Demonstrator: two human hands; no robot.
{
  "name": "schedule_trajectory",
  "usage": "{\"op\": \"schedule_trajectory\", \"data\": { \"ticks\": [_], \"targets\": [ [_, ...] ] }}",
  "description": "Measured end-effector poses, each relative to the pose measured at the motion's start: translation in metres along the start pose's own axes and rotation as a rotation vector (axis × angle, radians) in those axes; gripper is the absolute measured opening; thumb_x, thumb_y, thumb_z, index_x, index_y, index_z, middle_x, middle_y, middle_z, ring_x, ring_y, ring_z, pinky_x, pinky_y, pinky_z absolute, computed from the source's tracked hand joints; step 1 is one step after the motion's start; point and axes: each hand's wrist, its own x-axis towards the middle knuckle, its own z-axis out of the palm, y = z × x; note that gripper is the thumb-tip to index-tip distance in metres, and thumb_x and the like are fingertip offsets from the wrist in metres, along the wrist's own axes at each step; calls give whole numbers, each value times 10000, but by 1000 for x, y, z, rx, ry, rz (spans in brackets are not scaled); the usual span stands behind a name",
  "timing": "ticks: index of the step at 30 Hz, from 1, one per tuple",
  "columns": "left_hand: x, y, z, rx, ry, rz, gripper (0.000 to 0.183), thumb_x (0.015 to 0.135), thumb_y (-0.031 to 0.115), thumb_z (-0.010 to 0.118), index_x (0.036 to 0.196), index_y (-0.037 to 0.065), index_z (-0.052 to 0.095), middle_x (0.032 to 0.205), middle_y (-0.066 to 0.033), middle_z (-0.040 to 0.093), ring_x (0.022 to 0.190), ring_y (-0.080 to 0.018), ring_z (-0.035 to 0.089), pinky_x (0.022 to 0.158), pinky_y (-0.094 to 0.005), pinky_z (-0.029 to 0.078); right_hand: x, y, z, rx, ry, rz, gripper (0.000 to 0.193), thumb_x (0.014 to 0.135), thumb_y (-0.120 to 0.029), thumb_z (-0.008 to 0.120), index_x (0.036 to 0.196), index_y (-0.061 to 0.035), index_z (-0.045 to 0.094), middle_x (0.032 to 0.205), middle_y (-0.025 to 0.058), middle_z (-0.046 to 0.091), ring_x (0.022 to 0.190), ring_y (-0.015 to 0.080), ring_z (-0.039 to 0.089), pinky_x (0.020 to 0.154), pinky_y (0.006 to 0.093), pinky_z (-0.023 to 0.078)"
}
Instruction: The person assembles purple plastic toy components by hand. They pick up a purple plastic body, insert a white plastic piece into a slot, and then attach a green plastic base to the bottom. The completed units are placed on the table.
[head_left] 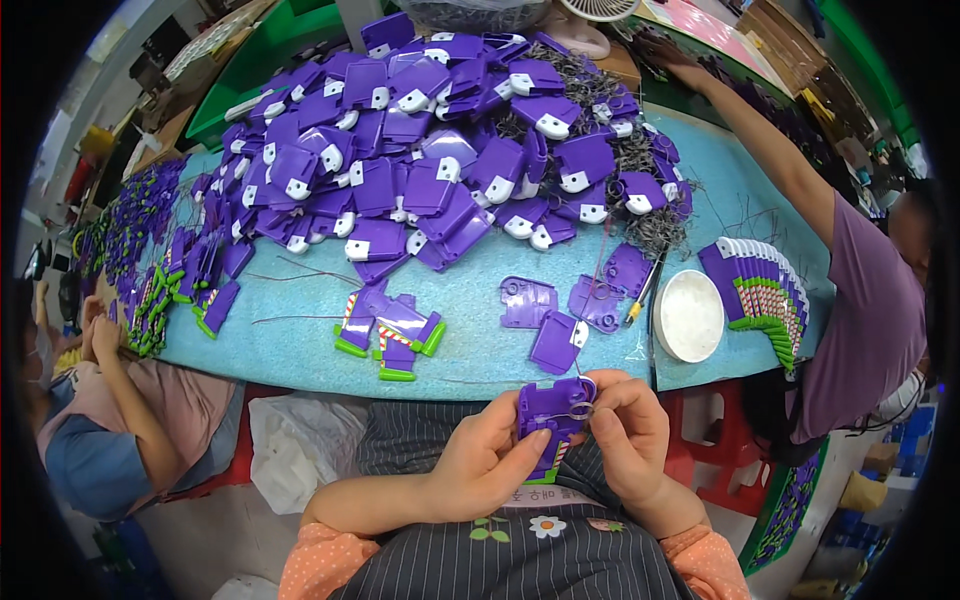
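Close to my body, over the apron, my left hand [488, 455] grips a purple plastic part [538, 402] with a green end and a red-and-white striped strip. My right hand [634, 438] has its fingers bent around a small coiled metal wire spring [580, 410] at the part's right side; its fingertips touch the part's edge. Just beyond, on the blue table, lie a purple half-shell with a white corner [557, 343] and several open half-shells [528, 302]. To their left rest a few joined purple pieces [400, 325] with green ends and striped strips.
A big heap of purple-and-white shells [400, 150] covers the far table, beside tangled metal springs [648, 165]. Right of the loose shells are a screwdriver [634, 313], a white bowl [690, 316] and a fanned row of finished-looking pieces [762, 300]. Co-workers sit left and right; one arm [770, 140] reaches across.
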Motion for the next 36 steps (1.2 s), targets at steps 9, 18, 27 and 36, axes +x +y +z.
{"op": "schedule_trajectory", "data": {
  "ticks": [9, 18, 27, 36],
  "targets": [
    [-2, 4, -10, 317, -184, -136, 316, 914, 23, 428, 1221, -45, 396, 1034, -131, 627, 912, -134, 612, 772, -245, 487, 1, -27, -23, -178, -37, 328, 178, 845, -27, 603, 939, -7, 453, 844, 45, 546, 754, 67, 509, 645, 207, 411],
    [-26, -15, -21, -264, -328, -145, 330, 936, 37, 395, 1252, -6, 311, 1205, -253, 504, 1088, -329, 556, 928, -418, 450, 28, -17, -35, 10, -300, 558, 180, 801, -71, 671, 940, -16, 571, 710, -18, 544, 639, 29, 494, 550, 172, 369],
    [-53, -24, -24, -269, 165, -295, 420, 912, -9, 433, 1303, 17, 283, 1230, -218, 499, 1101, -300, 550, 918, -388, 469, 46, 27, -15, -1371, 30, -331, 428, 691, -147, 739, 1029, -11, 516, 968, 149, 527, 748, 290, 573, 591, 348, 472],
    [-53, -23, -10, -218, 140, -303, 476, 846, -80, 448, 1293, -6, 302, 1111, -109, 536, 1006, -148, 562, 844, -289, 469, -2, 9, 3, -126, -189, 296, 243, 803, 42, 608, 1044, 28, 582, 1079, 116, 522, 615, 43, 536, 505, 160, 431]
  ]
}}
